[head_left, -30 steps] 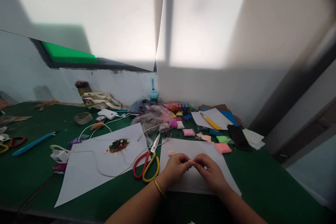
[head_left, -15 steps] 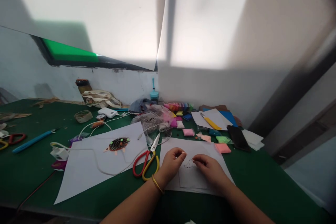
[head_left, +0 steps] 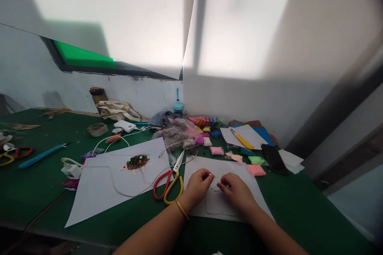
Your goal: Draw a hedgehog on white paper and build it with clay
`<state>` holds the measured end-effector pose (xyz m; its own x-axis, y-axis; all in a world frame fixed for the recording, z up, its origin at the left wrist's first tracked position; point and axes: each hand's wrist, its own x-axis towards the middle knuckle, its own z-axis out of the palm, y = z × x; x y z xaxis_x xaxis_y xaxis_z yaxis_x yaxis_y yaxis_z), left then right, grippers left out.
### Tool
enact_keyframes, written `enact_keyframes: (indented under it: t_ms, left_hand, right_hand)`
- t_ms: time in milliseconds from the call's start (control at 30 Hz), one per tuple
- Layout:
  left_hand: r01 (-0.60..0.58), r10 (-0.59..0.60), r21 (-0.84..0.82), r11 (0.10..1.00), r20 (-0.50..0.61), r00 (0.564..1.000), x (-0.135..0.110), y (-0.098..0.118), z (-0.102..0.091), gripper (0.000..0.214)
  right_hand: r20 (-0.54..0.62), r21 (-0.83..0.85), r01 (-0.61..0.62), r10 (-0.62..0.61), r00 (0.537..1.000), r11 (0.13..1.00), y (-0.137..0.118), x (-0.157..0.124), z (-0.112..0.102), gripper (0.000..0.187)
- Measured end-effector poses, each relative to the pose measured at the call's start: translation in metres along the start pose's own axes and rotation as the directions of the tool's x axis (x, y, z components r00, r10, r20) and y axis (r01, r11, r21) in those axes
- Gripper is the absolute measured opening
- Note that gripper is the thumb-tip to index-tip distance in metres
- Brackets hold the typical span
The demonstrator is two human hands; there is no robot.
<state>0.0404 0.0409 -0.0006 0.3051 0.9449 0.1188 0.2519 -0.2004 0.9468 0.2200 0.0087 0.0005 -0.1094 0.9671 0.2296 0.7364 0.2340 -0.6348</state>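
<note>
My left hand (head_left: 197, 187), with a gold bangle on its wrist, rests on a white paper sheet (head_left: 257, 203), fingers curled in a pinch. My right hand (head_left: 236, 193) lies beside it on the same sheet, fingers also pinched. Between the fingertips sits a small pale piece (head_left: 214, 187), too small to name. Red and yellow scissors (head_left: 167, 181) lie just left of my left hand. A larger white sheet (head_left: 98, 191) further left carries a dark, dotted clay figure (head_left: 136, 162).
Small coloured clay packets (head_left: 215, 150) and a plastic bag (head_left: 176, 137) lie behind the sheet. A black phone (head_left: 273, 158), a yellow cutter (head_left: 241, 140), a white cable and charger (head_left: 72, 169), a blue tool (head_left: 42, 155) and a tape roll (head_left: 97, 129) are spread over the green table.
My hands parted a little from touching fingertips, then stayed low on the sheet. A small folded paper shape showed between them. The camera shifted slightly.
</note>
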Motion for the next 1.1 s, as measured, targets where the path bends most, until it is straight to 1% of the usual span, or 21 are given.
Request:
enact_keyframes:
  t_ms: [100, 167, 267, 367, 500, 567, 667, 733, 833, 900, 967, 1000, 1067, 1100]
  left_hand:
    - [0.004, -0.001, -0.077, 0.997, 0.033, 0.999, -0.002, 0.004, 0.000, 0.028]
    - [0.022, -0.011, -0.148, 0.989, 0.075, 0.997, -0.004, 0.006, 0.001, 0.028]
    - [0.077, -0.040, -0.251, 0.965, 0.151, 0.988, -0.007, 0.011, 0.003, 0.032]
    - [0.150, -0.064, -0.342, 0.928, 0.249, 0.966, -0.010, 0.016, 0.004, 0.037]
    - [0.323, -0.135, -0.504, 0.801, 0.373, 0.918, -0.013, 0.018, 0.003, 0.047]
    - [0.401, -0.197, -0.508, 0.763, 0.408, 0.892, -0.013, 0.018, 0.002, 0.049]
    - [0.471, -0.252, -0.494, 0.731, 0.445, 0.859, -0.011, 0.020, -0.001, 0.041]
    - [0.483, -0.257, -0.531, 0.696, 0.444, 0.858, -0.009, 0.026, -0.004, 0.037]
    - [0.447, -0.221, -0.628, 0.638, 0.406, 0.887, -0.005, 0.043, -0.007, 0.040]
    - [0.417, -0.153, -0.719, 0.556, 0.404, 0.902, -0.002, 0.056, -0.007, 0.036]
    - [0.434, -0.117, -0.808, 0.399, 0.425, 0.898, 0.001, 0.067, -0.006, 0.027]
    - [0.448, -0.118, -0.838, 0.313, 0.434, 0.893, 0.003, 0.071, -0.005, 0.025]
    - [0.456, -0.190, -0.873, 0.174, 0.424, 0.885, 0.004, 0.075, -0.001, 0.039]
    - [0.452, -0.240, -0.882, 0.130, 0.415, 0.878, 0.005, 0.075, 0.001, 0.047]
  right_hand:
    - [-0.010, 0.130, -0.034, 0.036, 0.999, 0.991, -0.006, -0.002, -0.004, 0.022]
    - [-0.033, 0.216, -0.013, 0.020, 0.999, 0.976, -0.013, -0.004, -0.006, 0.026]
    - [-0.077, 0.250, 0.032, -0.013, 0.997, 0.968, -0.021, -0.006, -0.007, 0.025]
    - [-0.114, 0.227, 0.036, -0.010, 0.993, 0.973, -0.024, -0.006, -0.006, 0.021]
    - [-0.174, 0.157, 0.067, -0.039, 0.984, 0.985, -0.020, -0.005, -0.004, 0.016]
    - [-0.182, 0.106, 0.105, -0.084, 0.980, 0.989, -0.016, -0.006, -0.005, 0.023]
    - [-0.143, 0.044, 0.165, -0.157, 0.977, 0.985, -0.011, -0.006, -0.007, 0.039]
    - [-0.128, 0.009, 0.206, -0.203, 0.971, 0.979, -0.007, -0.002, -0.010, 0.044]
    - [-0.131, -0.108, 0.255, -0.267, 0.955, 0.961, -0.007, 0.006, -0.014, 0.046]
    - [-0.141, -0.226, 0.284, -0.320, 0.937, 0.932, -0.011, 0.009, -0.014, 0.048]
    - [-0.141, -0.324, 0.319, -0.379, 0.915, 0.891, -0.018, 0.009, -0.011, 0.052]
    - [-0.116, -0.352, 0.351, -0.412, 0.904, 0.868, -0.023, 0.007, -0.009, 0.054]
    - [-0.024, -0.354, 0.443, -0.481, 0.876, 0.824, -0.031, 0.002, -0.004, 0.065]
    - [0.027, -0.333, 0.494, -0.516, 0.856, 0.803, -0.033, 0.000, -0.002, 0.074]
